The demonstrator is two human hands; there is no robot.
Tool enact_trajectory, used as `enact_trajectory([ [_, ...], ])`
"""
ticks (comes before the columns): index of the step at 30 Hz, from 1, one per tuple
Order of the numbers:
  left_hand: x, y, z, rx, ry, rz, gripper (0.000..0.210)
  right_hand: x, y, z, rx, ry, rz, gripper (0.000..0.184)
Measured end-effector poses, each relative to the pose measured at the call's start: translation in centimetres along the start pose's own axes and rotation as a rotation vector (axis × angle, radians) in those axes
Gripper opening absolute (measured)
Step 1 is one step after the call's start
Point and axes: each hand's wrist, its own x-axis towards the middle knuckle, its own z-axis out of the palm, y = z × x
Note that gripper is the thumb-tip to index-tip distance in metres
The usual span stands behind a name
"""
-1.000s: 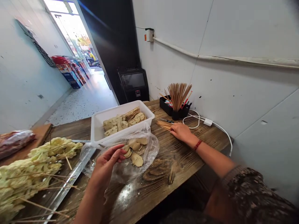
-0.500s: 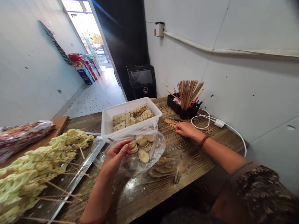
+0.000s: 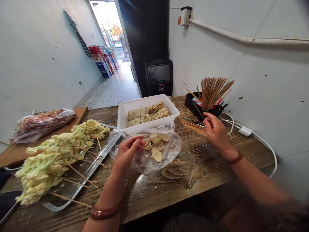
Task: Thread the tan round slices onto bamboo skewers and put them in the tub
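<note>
My right hand (image 3: 215, 131) is raised off the table, thumb and fingers pinched on a thin bamboo skewer (image 3: 198, 110) that points up and left. Just under it a loose pile of skewers (image 3: 193, 128) lies on the wood. My left hand (image 3: 129, 151), fingers loosely curled and nothing visible in them, hovers over the left side of a clear plastic bag (image 3: 172, 146). Pale potato slices (image 3: 156, 155) lie on this bag, right of my left fingertips. Behind it a white plastic tub (image 3: 120, 114) holds skewered slices (image 3: 137, 116).
Skewered cauliflower (image 3: 55, 154) covers a metal tray (image 3: 72, 196) at left. Beyond it, wrapped meat (image 3: 45, 124) sits on a wooden board (image 3: 80, 112). A black organizer (image 3: 190, 104) with upright skewers (image 3: 212, 91) stands back right, beside a white cable (image 3: 263, 140).
My right hand has lifted from the skewer pile with one skewer in its fingers. My left hand stays by the slices. The camera view has shifted, so the scene sits farther right.
</note>
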Motion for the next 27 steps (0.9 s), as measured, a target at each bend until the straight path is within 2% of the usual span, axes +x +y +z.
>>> enact_trajectory([
  [2, 0.1, -0.2, -0.1, 0.011, 0.027, 0.013, 0.038, -0.1, -2.9, -0.3, 0.229, 0.043, 0.065, 0.029],
  [3, 0.1, -0.2, -0.1, 0.022, 0.039, 0.020, 0.038, -0.3, -4.6, -0.2, 0.360, 0.012, 0.111, 0.024],
  [4, 0.2, -0.2, -0.1, 0.037, 0.049, 0.027, 0.037, -0.5, -6.4, 0.1, 0.517, -0.076, 0.163, 0.021],
  [6, 0.2, -0.3, -0.2, 0.081, 0.068, 0.038, 0.036, -1.0, -9.7, 1.1, 0.824, -0.362, 0.260, 0.020],
  [8, 0.2, -0.3, -0.2, 0.149, 0.078, 0.052, 0.032, -1.4, -12.2, 2.5, 1.030, -0.700, 0.310, 0.020],
  [10, 0.2, -0.5, -0.3, 0.279, 0.057, 0.112, 0.024, -1.6, -13.4, 4.2, 1.087, -0.971, 0.308, 0.018],
  [11, 0.3, -0.7, -0.3, 0.368, 0.029, 0.163, 0.019, -1.7, -13.4, 5.0, 1.064, -1.038, 0.295, 0.016],
  [13, 0.5, -1.2, -0.4, 0.572, -0.039, 0.289, 0.012, -1.7, -12.7, 6.6, 0.973, -1.022, 0.269, 0.012],
  [16, 1.0, -2.1, -0.5, 0.828, -0.127, 0.433, 0.016, -1.6, -10.7, 8.4, 0.829, -0.820, 0.344, 0.010],
  [17, 1.1, -2.4, -0.5, 0.899, -0.141, 0.462, 0.018, -1.6, -10.1, 8.8, 0.814, -0.806, 0.371, 0.011],
  [20, 1.4, -2.8, -0.4, 1.099, -0.119, 0.508, 0.019, -1.7, -9.1, 9.5, 0.823, -0.821, 0.417, 0.013],
  [23, 1.5, -2.7, -0.2, 1.236, -0.067, 0.516, 0.020, -1.9, -9.1, 9.6, 0.855, -0.822, 0.408, 0.013],
  [27, 1.4, -2.2, 0.4, 1.421, -0.060, 0.553, 0.014, -2.0, -9.3, 9.6, 0.871, -0.803, 0.428, 0.012],
])
